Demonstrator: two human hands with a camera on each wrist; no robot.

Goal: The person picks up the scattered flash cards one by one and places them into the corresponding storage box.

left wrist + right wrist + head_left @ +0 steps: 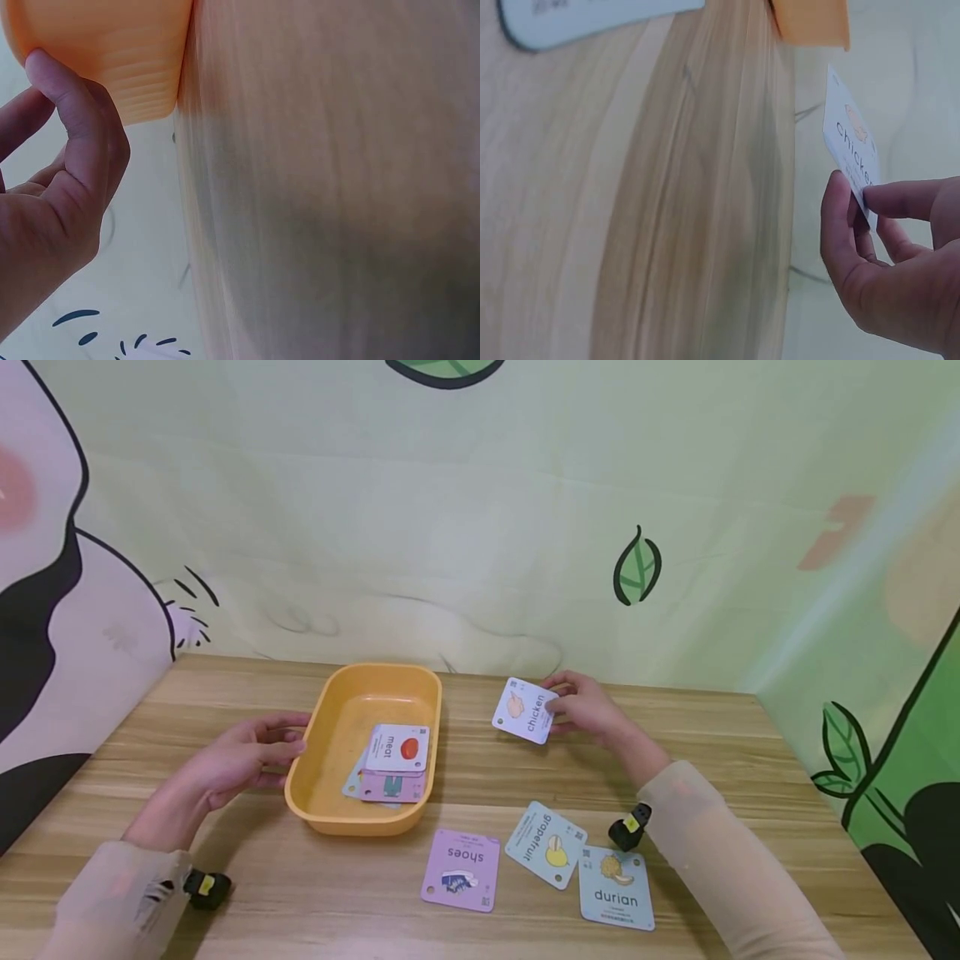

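My right hand (588, 706) pinches a white card (522, 710) printed "chicken" between thumb and fingers, held tilted near the table's back edge. In the right wrist view the card (849, 142) appears nearly edge-on above the fingertips. My left hand (238, 758) is at the left side of a yellow-orange plastic bin (318, 797), its fingertips right at the rim. In the left wrist view, a bent finger (82, 124) meets the bin's outer wall (124, 67). Inside the bin lies a small pile of cards, with a white "meat" card (397, 748) on top.
Along the table's front lie a purple "shoes" card (461, 870), a blue "grapefruit" card (546, 845) and a blue "durian" card (617, 889), the last two touching or slightly overlapping. A printed cloth backdrop (487, 527) rises behind the wooden table (330, 893).
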